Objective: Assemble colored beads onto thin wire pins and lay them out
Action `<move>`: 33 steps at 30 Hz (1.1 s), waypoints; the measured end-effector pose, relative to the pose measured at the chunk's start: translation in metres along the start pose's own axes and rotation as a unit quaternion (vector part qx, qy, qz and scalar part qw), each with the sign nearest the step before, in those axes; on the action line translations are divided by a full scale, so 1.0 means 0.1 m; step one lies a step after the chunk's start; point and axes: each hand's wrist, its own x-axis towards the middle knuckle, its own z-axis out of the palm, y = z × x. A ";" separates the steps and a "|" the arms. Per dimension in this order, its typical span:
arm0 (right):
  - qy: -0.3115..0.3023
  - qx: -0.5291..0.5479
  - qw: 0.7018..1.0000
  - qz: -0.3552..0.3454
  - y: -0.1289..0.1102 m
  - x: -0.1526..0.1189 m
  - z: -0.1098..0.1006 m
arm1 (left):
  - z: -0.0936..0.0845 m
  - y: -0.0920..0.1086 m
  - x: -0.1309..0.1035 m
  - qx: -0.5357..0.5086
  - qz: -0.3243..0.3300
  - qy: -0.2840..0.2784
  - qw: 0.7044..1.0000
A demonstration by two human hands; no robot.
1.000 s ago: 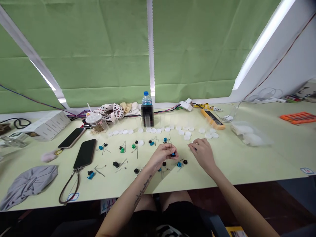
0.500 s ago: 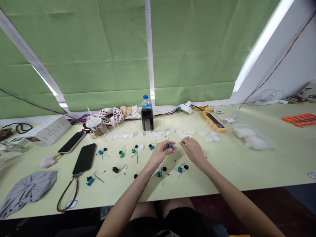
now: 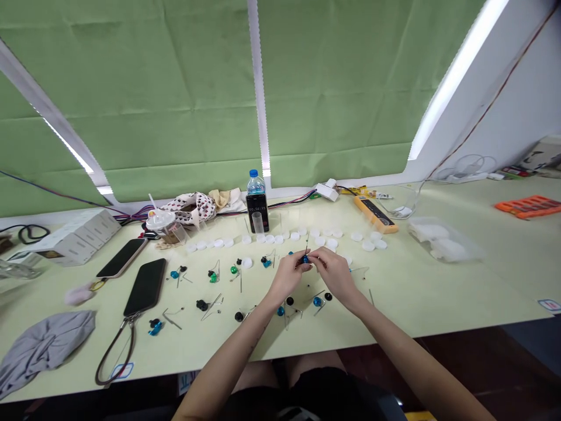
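Observation:
Between my hands is a small blue part (image 3: 305, 259) with a thin metal rod standing up from it. My left hand (image 3: 287, 279) pinches it from the left side. The fingertips of my right hand (image 3: 336, 276) are closed against its right side; whether they grip the part or something tiny on it is hidden. On the table just below lie a blue round piece (image 3: 317, 302), a black round piece (image 3: 328, 296) and thin bent metal rods. Another blue piece (image 3: 281, 311) and a black one (image 3: 290, 301) are near my left wrist.
White round caps (image 3: 279, 239) form a row behind my hands. A phone showing a timer (image 3: 258, 206) leans on a bottle (image 3: 256, 182). More small part groups, two phones (image 3: 145, 286) and grey cloth (image 3: 48, 351) lie left. A yellow multimeter-like device (image 3: 374, 214) and plastic bag (image 3: 442, 238) are right.
My right hand has moved left, and its fingertips now meet the blue part in my left hand. The view has shifted slightly.

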 end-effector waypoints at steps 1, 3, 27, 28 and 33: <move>-0.007 -0.021 0.999 -0.027 0.03 -0.02 0.00 | -0.01 0.01 -0.01 -0.018 -0.006 -0.012 1.000; -0.030 -0.054 0.995 -0.073 0.12 -0.05 -0.02 | -0.03 0.03 -0.03 -0.059 -0.030 -0.038 0.997; -0.270 -0.372 0.888 0.017 0.41 0.17 0.19 | -0.20 0.06 0.00 -0.142 -0.083 0.001 0.986; -0.273 -0.389 0.880 0.013 0.40 0.16 0.23 | -0.20 0.05 0.00 -0.174 -0.083 0.000 0.981; -0.268 -0.415 0.869 0.027 0.46 0.16 0.27 | -0.24 -0.03 0.00 -0.287 -0.097 -0.019 0.953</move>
